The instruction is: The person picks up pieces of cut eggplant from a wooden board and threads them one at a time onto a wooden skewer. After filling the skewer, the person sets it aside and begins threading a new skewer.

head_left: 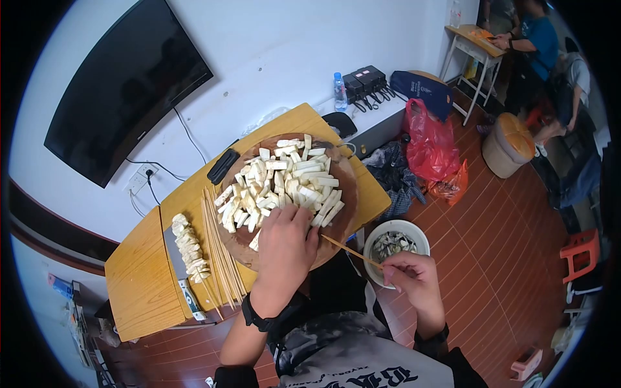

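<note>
My left hand (288,242) is over the near edge of a round wooden chopping board (349,187), its fingers curled down at a heap of pale cut vegetable strips (284,174), which look like peeled eggplant. What its fingertips hold, if anything, is hidden. My right hand (414,275) pinches a wooden skewer (352,251) near one end. The skewer's other end reaches to my left thumb. Left of the board lie several bare skewers (223,258) and a loaded skewer (187,246) of pale pieces, resting on a grey blade-like sheet beside a white-and-green handle (191,299).
Below the table's (139,278) right side stands a white bucket (420,236) with dark and pale scraps. Red plastic bags (430,139) and a beige bin (508,152) are on the floor. People work at a small table (475,40) at upper right. A red stool (580,254) stands far right.
</note>
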### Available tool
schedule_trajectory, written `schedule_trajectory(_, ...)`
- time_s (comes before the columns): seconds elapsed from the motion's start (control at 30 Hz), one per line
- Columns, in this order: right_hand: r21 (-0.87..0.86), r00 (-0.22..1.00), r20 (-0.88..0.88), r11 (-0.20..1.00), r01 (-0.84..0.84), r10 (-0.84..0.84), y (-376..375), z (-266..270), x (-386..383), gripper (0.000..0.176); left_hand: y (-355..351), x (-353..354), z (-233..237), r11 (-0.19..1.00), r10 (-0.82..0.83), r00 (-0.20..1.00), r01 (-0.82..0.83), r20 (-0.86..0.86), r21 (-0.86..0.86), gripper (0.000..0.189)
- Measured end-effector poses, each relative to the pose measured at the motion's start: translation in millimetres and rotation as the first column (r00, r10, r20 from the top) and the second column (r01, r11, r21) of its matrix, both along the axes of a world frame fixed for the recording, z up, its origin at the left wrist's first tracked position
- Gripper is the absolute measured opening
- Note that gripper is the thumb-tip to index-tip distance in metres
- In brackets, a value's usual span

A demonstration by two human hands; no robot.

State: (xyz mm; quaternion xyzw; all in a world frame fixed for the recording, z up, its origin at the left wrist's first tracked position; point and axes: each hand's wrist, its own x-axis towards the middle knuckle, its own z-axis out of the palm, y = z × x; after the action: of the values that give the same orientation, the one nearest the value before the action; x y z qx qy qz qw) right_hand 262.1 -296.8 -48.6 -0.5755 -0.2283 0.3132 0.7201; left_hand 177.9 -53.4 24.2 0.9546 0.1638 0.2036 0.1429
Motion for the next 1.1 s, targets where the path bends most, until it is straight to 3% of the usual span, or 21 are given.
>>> schedule_trajectory(0.2,0.004,1.000,-0.003,1.000,-0.008,0.008,2,1,-1,0.009,-7,-9,5,0.998,0.045,0.997,-0.048,-0.066,-0.036,0.023)
schedule_trajectory(0.4,0.006,1.000,-0.019,1.000,-0.010,0.010,4,3,-1,0.009,4,-15,-4,0.997,0.058,0.998,-0.059,-0.027,-0.038,0.022)
schedule_trajectory(0.6,-0.027,1.000,-0.002,1.000,-0.007,0.007,3,5,-3,0.009,9,-33,17,0.956,0.099,0.995,-0.095,0.003,-0.278,0.027)
schedule_trajectory(0.73,-0.067,1.000,0.012,0.998,0.000,0.001,4,9,-6,0.009,19,-61,8,0.747,0.099,0.990,-0.005,0.103,-0.664,0.022)
schedule_trajectory(0.83,-0.094,0.998,0.047,0.994,-0.046,0.051,7,13,-10,0.009,14,-80,24,0.350,0.168,0.984,-0.001,0.062,-0.937,0.020)
schedule_trajectory(0.97,-0.137,0.971,0.148,0.976,-0.170,0.190,14,19,-16,0.010,8,-106,24,0.148,0.258,0.961,0.066,0.103,-0.987,0.025)
schedule_trajectory(1.1,-0.160,0.935,0.185,0.948,-0.276,0.304,25,24,-26,0.010,11,-132,16,0.075,0.289,0.945,0.134,0.151,-0.988,0.024)
